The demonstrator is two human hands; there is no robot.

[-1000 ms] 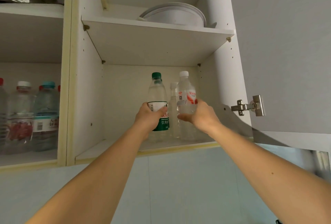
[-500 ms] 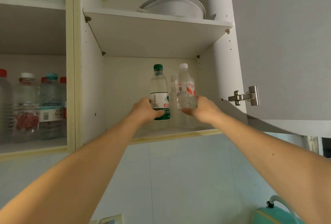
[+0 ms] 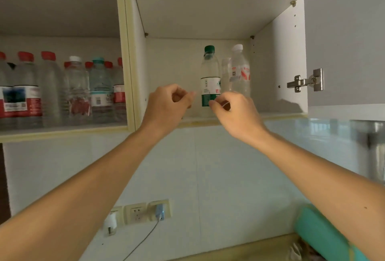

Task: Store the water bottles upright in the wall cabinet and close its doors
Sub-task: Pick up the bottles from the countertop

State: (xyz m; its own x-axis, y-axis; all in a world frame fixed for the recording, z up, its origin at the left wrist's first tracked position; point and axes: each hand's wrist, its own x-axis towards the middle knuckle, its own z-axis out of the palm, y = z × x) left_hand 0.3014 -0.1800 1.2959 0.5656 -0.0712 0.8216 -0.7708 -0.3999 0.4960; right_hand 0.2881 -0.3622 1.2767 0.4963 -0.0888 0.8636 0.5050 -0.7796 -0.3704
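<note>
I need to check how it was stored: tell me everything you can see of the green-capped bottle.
The green-capped bottle is clear plastic with a dark green screw cap and a white-and-green label bearing red characters. It stands upright on the lower shelf of the right-hand cabinet compartment, left of a white-capped bottle. No hand grips it; the right hand hides part of its base.

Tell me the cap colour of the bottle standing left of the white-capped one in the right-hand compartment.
Dark green, on the green-capped bottle; clearest in the head view.
</note>
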